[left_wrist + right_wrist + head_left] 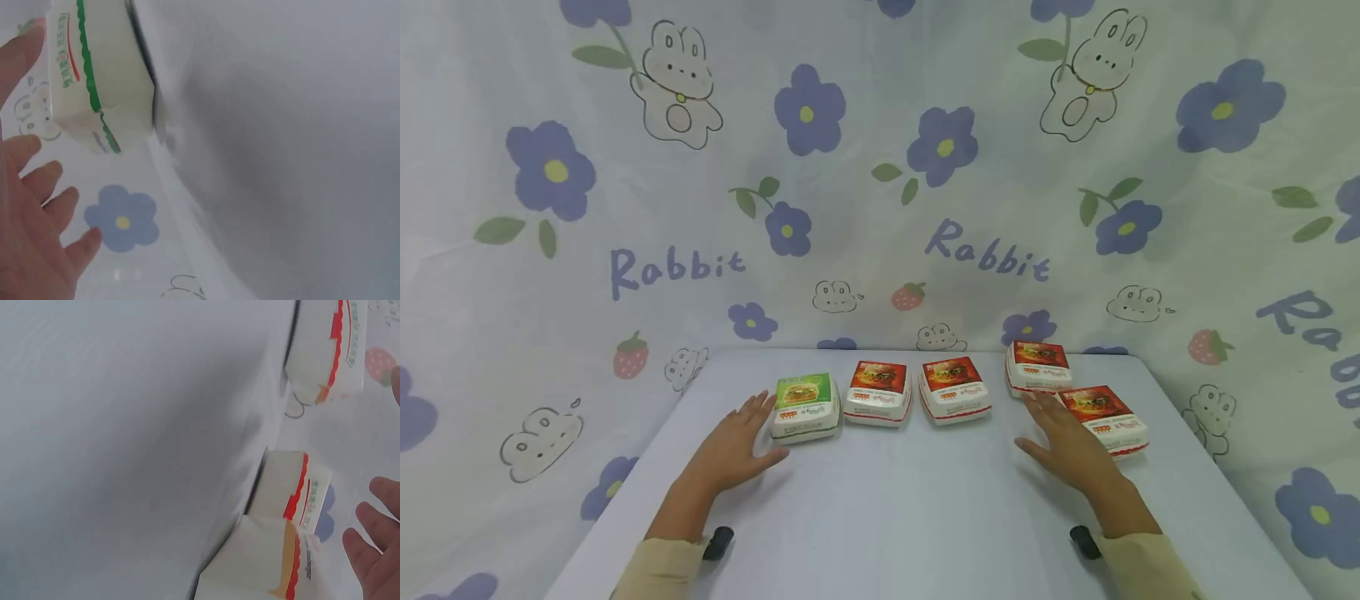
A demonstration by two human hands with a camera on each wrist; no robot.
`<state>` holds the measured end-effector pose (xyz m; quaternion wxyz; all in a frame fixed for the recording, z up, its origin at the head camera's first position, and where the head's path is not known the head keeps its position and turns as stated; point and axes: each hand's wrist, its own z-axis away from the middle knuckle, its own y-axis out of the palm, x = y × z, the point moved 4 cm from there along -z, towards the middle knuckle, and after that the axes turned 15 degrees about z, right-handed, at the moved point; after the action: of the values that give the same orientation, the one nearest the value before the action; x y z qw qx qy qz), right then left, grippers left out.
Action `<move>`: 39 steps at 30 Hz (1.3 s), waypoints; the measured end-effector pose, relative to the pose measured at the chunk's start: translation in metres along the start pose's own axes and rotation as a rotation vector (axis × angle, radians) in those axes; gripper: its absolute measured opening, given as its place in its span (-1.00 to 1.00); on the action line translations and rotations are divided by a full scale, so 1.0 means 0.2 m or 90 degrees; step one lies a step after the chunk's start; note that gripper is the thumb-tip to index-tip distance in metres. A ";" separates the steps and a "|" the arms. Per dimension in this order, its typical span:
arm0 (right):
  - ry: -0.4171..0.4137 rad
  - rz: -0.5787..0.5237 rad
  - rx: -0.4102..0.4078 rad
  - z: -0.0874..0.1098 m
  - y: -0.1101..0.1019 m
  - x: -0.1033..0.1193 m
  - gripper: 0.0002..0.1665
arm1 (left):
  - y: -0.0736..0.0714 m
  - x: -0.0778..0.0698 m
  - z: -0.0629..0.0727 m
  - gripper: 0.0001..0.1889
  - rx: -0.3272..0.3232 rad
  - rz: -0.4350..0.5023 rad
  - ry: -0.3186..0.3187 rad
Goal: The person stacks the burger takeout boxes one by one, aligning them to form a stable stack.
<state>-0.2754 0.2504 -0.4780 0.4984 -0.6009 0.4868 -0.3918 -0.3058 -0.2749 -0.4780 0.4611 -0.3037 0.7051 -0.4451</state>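
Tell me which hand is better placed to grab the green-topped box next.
Probably the left hand: it is close beside the green-topped box, holding nothing. The right hand is across the table, nearest two red-topped boxes.

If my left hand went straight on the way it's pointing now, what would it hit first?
Probably the green-topped box, just ahead of your left hand, though the hand's height and any gap are hard to judge.

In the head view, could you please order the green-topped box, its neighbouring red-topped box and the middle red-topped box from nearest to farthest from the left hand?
1. Green-topped box: leftmost, beside the left hand.
2. Neighbouring red-topped box: right of the green-topped one.
3. Middle red-topped box: farther right.
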 end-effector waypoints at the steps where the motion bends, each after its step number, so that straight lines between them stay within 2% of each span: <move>1: 0.001 -0.006 0.005 0.00 0.01 0.01 0.04 | 0.00 0.00 -0.01 0.05 0.003 0.003 -0.004; 4: 0.003 -0.021 0.013 -0.02 0.02 0.03 0.02 | 0.00 0.01 -0.03 0.09 0.006 0.027 -0.036; 10: 0.020 -0.061 0.021 -0.08 0.03 0.07 0.07 | -0.01 0.03 -0.07 0.19 0.012 0.115 -0.096; 15: 0.010 -0.132 0.035 -0.10 0.03 0.15 0.15 | -0.01 0.04 -0.10 0.26 0.025 0.121 -0.106; 21: 0.003 -0.197 0.025 -0.15 0.00 0.26 0.10 | 0.00 0.04 -0.16 0.25 0.027 0.150 -0.114; 24: 0.009 -0.235 0.047 -0.17 0.00 0.30 0.00 | 0.00 0.04 -0.17 0.28 0.042 0.156 -0.127; 27: 0.012 -0.255 0.085 -0.20 0.02 0.34 -0.13 | 0.00 0.05 -0.18 0.30 0.040 0.155 -0.127; 31: -0.010 -0.264 0.139 -0.23 0.04 0.41 -0.21 | -0.01 0.05 -0.21 0.30 0.039 0.151 -0.121; 36: -0.037 -0.300 0.164 -0.23 0.06 0.47 -0.18 | 0.03 0.05 -0.21 0.29 0.065 0.171 -0.136; 39: -0.057 -0.372 0.192 -0.24 0.09 0.53 -0.11 | 0.04 0.04 -0.20 0.31 0.072 0.188 -0.147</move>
<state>-0.3013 0.1358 -0.4878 0.4692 -0.6511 0.2085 -0.5590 -0.3458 -0.2646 -0.4821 0.6155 -0.2200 0.6582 -0.3735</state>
